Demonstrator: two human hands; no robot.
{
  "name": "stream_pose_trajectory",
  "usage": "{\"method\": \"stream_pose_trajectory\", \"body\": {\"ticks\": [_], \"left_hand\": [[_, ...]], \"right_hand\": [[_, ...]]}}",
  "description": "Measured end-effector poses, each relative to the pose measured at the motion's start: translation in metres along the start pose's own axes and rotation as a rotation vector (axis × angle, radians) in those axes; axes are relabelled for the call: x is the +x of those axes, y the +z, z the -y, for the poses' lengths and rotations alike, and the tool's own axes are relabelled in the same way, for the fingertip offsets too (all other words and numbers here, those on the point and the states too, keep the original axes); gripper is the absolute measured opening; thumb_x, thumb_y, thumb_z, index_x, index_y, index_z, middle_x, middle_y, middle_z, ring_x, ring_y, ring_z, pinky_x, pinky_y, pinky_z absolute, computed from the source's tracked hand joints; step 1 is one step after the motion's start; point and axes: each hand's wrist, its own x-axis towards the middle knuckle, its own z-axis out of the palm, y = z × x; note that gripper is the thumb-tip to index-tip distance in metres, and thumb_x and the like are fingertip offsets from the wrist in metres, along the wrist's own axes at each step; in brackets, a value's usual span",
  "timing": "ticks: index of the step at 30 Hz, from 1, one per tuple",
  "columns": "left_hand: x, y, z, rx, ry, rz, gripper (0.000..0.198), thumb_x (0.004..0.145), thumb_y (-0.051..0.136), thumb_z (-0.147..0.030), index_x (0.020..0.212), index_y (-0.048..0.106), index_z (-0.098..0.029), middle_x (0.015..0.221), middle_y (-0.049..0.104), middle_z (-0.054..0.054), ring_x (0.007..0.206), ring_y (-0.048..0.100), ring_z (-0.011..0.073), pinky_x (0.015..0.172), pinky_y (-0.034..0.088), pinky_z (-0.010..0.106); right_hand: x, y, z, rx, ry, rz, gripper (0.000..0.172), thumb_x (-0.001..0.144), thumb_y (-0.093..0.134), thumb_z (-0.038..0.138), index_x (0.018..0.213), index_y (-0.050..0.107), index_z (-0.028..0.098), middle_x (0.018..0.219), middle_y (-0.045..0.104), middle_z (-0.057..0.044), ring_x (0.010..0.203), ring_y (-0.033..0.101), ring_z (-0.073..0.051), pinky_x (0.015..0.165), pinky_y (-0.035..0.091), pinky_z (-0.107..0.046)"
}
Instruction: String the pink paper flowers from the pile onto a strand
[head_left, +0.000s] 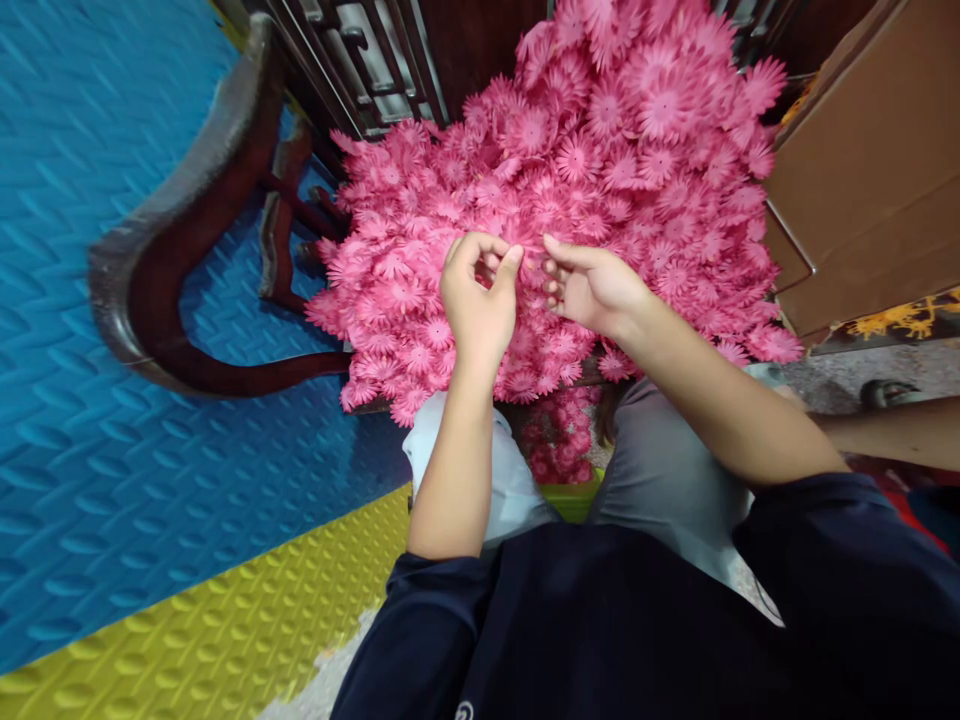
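A large heap of pink artificial flowers [660, 110] with thin pointed petals lies in front of me, and both hands are over its near middle. My left hand [481, 290] is closed in a pinch, thumb tip against forefinger; whatever is in the pinch blends into the pink behind it. To its right, my right hand [596, 285] has its fingers half curled and the thumb apart from them, with nothing I can make out between. The two hands face each other without touching.
A dark wooden armrest [180, 370] curves at the left over a blue mat [67, 450] with a yellow strip [247, 600]. A brown cardboard box [870, 170] stands right. More pink flowers [559, 440] sit in a green container [570, 500] between my knees. Another person's arm [892, 432] reaches in at right.
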Motion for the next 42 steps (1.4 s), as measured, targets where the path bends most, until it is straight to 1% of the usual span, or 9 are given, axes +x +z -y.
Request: {"method": "stream_pose_trajectory", "body": {"ticks": [5, 8, 12, 20, 25, 29, 32, 37, 42], "left_hand": [[0.001, -0.002, 0.001, 0.029, 0.046, 0.068, 0.017, 0.085, 0.063, -0.03, 0.075, 0.052, -0.022, 0.081, 0.058, 0.001, 0.083, 0.058, 0.0163, 0.08, 0.047, 0.031], [0.0, -0.001, 0.0, 0.02, 0.027, 0.071, 0.017, 0.086, 0.061, -0.031, 0.076, 0.052, -0.022, 0.082, 0.058, 0.001, 0.085, 0.059, 0.0166, 0.081, 0.048, 0.031], [0.0, 0.0, 0.0, -0.015, 0.041, 0.04, 0.015, 0.087, 0.059, -0.029, 0.076, 0.051, -0.022, 0.078, 0.058, 0.0, 0.079, 0.059, 0.0151, 0.078, 0.049, 0.03], [0.001, 0.004, 0.008, -0.073, 0.107, -0.02, 0.015, 0.088, 0.058, -0.034, 0.08, 0.054, -0.021, 0.079, 0.061, 0.001, 0.078, 0.06, 0.0151, 0.077, 0.05, 0.029], [-0.001, 0.004, 0.006, -0.054, 0.108, -0.071, 0.013, 0.089, 0.056, -0.031, 0.082, 0.052, -0.021, 0.079, 0.06, 0.001, 0.076, 0.059, 0.0146, 0.075, 0.049, 0.029], [0.001, 0.0, 0.003, -0.041, 0.107, -0.133, 0.012, 0.089, 0.056, -0.029, 0.081, 0.049, -0.021, 0.079, 0.057, 0.001, 0.077, 0.058, 0.0148, 0.077, 0.049, 0.029], [0.002, -0.001, 0.002, -0.035, 0.076, -0.181, 0.012, 0.086, 0.059, -0.026, 0.082, 0.048, -0.021, 0.081, 0.057, 0.001, 0.081, 0.059, 0.0148, 0.081, 0.049, 0.03], [0.004, 0.0, 0.006, -0.062, -0.011, -0.249, 0.011, 0.083, 0.06, -0.019, 0.087, 0.05, -0.022, 0.091, 0.06, 0.003, 0.086, 0.06, 0.0146, 0.082, 0.05, 0.028], [0.006, 0.0, 0.019, -0.08, -0.068, -0.269, 0.013, 0.086, 0.056, -0.024, 0.099, 0.053, -0.023, 0.101, 0.063, 0.005, 0.096, 0.061, 0.0158, 0.087, 0.05, 0.029]], "right_hand": [[0.001, -0.002, 0.001, -0.013, -0.001, 0.001, 0.026, 0.077, 0.065, 0.043, 0.075, 0.054, 0.019, 0.067, 0.053, 0.001, 0.06, 0.045, -0.009, 0.058, 0.039, -0.024], [0.002, -0.002, 0.002, 0.041, 0.012, -0.053, 0.021, 0.08, 0.061, 0.036, 0.073, 0.051, 0.019, 0.066, 0.051, 0.002, 0.058, 0.044, -0.009, 0.058, 0.039, -0.025], [0.001, 0.002, 0.003, 0.136, 0.046, -0.141, 0.017, 0.085, 0.052, 0.027, 0.071, 0.047, 0.019, 0.062, 0.046, 0.004, 0.052, 0.039, -0.007, 0.053, 0.035, -0.022], [0.001, 0.004, 0.008, 0.206, 0.04, -0.232, 0.018, 0.089, 0.046, 0.023, 0.072, 0.046, 0.019, 0.058, 0.043, 0.006, 0.048, 0.037, -0.005, 0.048, 0.029, -0.019], [0.0, 0.006, 0.008, 0.229, 0.058, -0.275, 0.021, 0.088, 0.047, 0.022, 0.068, 0.045, 0.018, 0.057, 0.042, 0.005, 0.047, 0.035, -0.005, 0.048, 0.028, -0.02], [0.003, 0.0, 0.009, 0.222, 0.077, -0.325, 0.021, 0.088, 0.046, 0.023, 0.068, 0.043, 0.019, 0.055, 0.038, 0.006, 0.046, 0.031, -0.006, 0.048, 0.027, -0.022], [0.006, -0.007, 0.011, 0.204, 0.051, -0.323, 0.022, 0.089, 0.047, 0.026, 0.069, 0.043, 0.019, 0.056, 0.038, 0.006, 0.047, 0.031, -0.006, 0.051, 0.028, -0.023], [0.009, -0.013, 0.01, 0.185, 0.045, -0.282, 0.021, 0.089, 0.043, 0.023, 0.069, 0.045, 0.019, 0.06, 0.042, 0.005, 0.051, 0.035, -0.007, 0.057, 0.033, -0.024], [0.009, -0.012, 0.007, 0.174, 0.055, -0.282, 0.021, 0.089, 0.042, 0.027, 0.07, 0.046, 0.019, 0.06, 0.042, 0.004, 0.053, 0.038, -0.008, 0.06, 0.037, -0.026]]}}
